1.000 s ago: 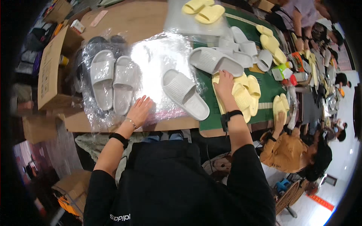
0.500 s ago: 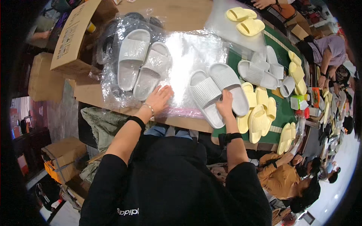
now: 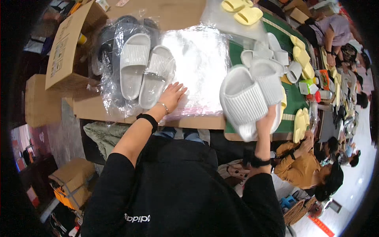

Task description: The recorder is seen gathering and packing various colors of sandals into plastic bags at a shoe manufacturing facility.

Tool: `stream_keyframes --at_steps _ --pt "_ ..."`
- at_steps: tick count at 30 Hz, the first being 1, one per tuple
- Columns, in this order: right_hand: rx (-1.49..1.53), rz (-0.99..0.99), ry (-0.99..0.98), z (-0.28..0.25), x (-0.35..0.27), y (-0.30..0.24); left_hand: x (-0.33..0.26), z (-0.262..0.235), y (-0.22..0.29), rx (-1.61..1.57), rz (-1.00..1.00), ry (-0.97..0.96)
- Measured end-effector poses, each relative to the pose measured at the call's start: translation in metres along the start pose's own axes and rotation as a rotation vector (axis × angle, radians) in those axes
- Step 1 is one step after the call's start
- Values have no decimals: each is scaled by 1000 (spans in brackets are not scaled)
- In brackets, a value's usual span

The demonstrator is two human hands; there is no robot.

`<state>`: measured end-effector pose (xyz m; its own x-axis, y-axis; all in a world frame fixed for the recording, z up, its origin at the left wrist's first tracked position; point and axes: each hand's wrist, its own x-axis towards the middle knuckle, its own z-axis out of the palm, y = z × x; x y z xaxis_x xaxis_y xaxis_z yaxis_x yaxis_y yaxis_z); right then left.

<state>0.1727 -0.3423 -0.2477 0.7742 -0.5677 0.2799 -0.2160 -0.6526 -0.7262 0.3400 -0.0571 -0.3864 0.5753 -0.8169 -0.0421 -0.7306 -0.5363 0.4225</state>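
My right hand (image 3: 266,119) is closed on a pair of light grey slide sandals (image 3: 245,102), lifted and tilted over the right part of the table. The fingertips are hidden by the sandals. My left hand (image 3: 173,97) lies with its fingers spread on a shiny stack of clear plastic bags (image 3: 193,75) with a pink strip along the near edge. Just left of it, another grey pair of slides (image 3: 135,65) rests in clear plastic, on top of dark wrapped slides (image 3: 106,49).
An open cardboard box (image 3: 69,55) stands at the far left. On the green mat (image 3: 236,51) lie more grey slides (image 3: 278,49) and yellow slides (image 3: 303,63). Another yellow pair (image 3: 248,15) sits on frosted plastic at the back. Co-workers are along the right, one in a mustard top (image 3: 302,168).
My right hand has raised the grey slides off the table and moved them right, covering most of the nearby yellow slides. My left hand has shifted slightly right on the bags.
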Motion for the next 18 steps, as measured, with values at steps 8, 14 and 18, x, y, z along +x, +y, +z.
stream_keyframes --at_steps 8,14,18 --pt "238 429 -399 -18 -144 -10 31 2 41 -130 78 -11" --pt "-373 77 -294 40 -120 -25 26 1 43 -61 180 -65" --pt "-433 37 -232 62 -107 -20 20 -13 52 -95 214 -83"
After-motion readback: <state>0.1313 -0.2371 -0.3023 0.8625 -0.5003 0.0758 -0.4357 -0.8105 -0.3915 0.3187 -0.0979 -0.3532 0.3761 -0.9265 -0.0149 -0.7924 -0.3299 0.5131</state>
